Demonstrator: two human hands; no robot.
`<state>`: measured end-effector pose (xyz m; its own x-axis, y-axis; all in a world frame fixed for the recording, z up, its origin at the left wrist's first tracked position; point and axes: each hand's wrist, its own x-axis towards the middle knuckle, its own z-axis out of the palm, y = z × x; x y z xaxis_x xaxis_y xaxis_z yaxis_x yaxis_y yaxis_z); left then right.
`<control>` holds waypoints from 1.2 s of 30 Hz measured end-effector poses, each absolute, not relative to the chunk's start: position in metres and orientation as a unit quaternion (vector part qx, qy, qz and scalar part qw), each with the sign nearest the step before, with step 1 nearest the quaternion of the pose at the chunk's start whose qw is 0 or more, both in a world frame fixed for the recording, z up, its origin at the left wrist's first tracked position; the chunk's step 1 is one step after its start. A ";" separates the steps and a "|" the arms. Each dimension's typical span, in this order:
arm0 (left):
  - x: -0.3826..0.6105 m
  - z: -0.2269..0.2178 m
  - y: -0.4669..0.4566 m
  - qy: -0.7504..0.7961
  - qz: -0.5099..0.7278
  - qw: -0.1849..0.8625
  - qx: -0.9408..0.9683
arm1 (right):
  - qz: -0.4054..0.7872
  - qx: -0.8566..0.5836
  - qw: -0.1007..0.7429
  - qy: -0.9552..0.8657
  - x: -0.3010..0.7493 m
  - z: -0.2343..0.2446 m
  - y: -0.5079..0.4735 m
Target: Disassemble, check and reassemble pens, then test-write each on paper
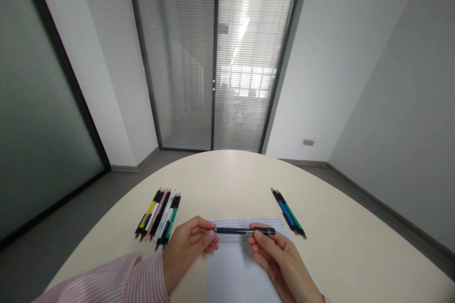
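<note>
In the head view, both hands are nearly closed on one dark pen (231, 231), held level in the lower middle of the frame. The left hand (188, 248), left of centre, pinches the pen's left end between thumb and fingers, the other fingers curled in. The right hand (280, 258), right of centre, grips the black right end, its thumb pressed along the near side and its fingers bent behind and below.

Behind the pen, at the bottom centre, a white sheet of paper (236, 274) with lines of text near its top edge lies on the pale, rounded counter (227, 180). At lower left, just beside the left hand, a row of pens (161, 216) in yellow, white, pink, black and green lies slanted and close together. At lower right, beyond the right hand, a blue pen (283, 210) and a green pen (290, 210) lie side by side, tilted the other way. A pink-striped sleeve (142, 280) covers the left forearm at the bottom left.
</note>
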<state>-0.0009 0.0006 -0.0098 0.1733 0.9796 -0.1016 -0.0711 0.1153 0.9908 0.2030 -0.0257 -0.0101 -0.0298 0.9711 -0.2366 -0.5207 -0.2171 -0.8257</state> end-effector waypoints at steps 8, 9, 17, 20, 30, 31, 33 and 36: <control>0.000 -0.007 -0.001 0.443 0.450 0.595 0.497 | 0.668 -0.404 0.558 -0.281 0.205 -0.008 -0.026; 0.001 -0.006 -0.001 0.439 0.448 0.597 0.501 | 0.670 -0.405 0.555 -0.283 0.204 -0.006 -0.026; 0.000 -0.007 -0.006 0.423 0.444 0.550 0.567 | 0.689 -0.391 0.532 -0.298 0.202 0.000 -0.028; 0.000 -0.007 -0.008 0.427 0.442 0.519 0.595 | 0.694 -0.388 0.529 -0.296 0.203 0.000 -0.028; -0.003 -0.012 -0.008 0.423 0.396 0.441 0.685 | 0.701 -0.389 0.523 -0.290 0.203 0.004 -0.028; -0.003 -0.011 -0.009 0.426 0.391 0.434 0.690 | 0.700 -0.389 0.523 -0.291 0.204 0.004 -0.028; -0.003 -0.009 -0.011 0.432 0.384 0.418 0.701 | 0.697 -0.391 0.524 -0.294 0.203 0.004 -0.028; -0.002 -0.007 -0.013 0.436 0.374 0.386 0.722 | 0.693 -0.397 0.524 -0.298 0.203 0.006 -0.029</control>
<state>-0.0022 -0.0135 -0.0066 0.3390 0.9186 0.2030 0.3412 -0.3212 0.8834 0.2031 -0.0293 0.0061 -0.1367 0.9618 -0.2370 -0.4891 -0.2736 -0.8282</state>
